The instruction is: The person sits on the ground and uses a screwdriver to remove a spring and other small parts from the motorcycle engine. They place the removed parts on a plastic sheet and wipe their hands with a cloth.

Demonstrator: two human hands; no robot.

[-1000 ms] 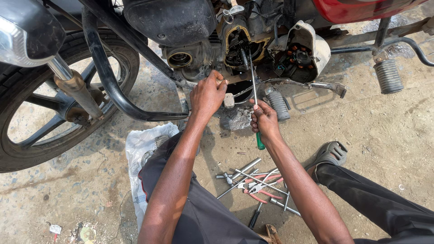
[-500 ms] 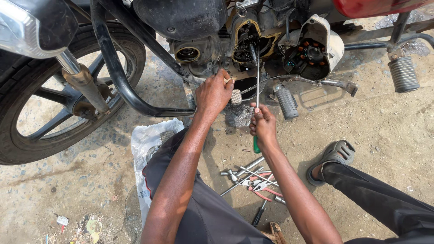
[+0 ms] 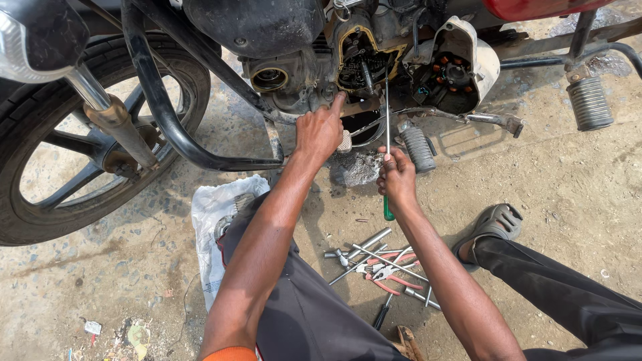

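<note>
A motorcycle engine (image 3: 364, 63) with its side cover off fills the top of the view, gears and inner parts exposed. My left hand (image 3: 321, 130) reaches up to it, index finger pressed against the lower edge of the open casing. My right hand (image 3: 396, 177) grips a long screwdriver (image 3: 387, 113) with a green handle (image 3: 388, 212); its thin shaft points up into the open casing. A round stator housing (image 3: 461, 67) sits just right of the opening.
The front wheel (image 3: 73, 154) and a black crash bar (image 3: 174, 127) stand at left. A footpeg (image 3: 418, 148) and kick lever (image 3: 491, 120) jut out by my right hand. Several loose tools (image 3: 381, 267) lie on the concrete between my knees; a white bag (image 3: 217, 207) lies left.
My left hand has risen from below the casing and now points a finger at its lower edge. The screwdriver tip has gone further up into the opening.
</note>
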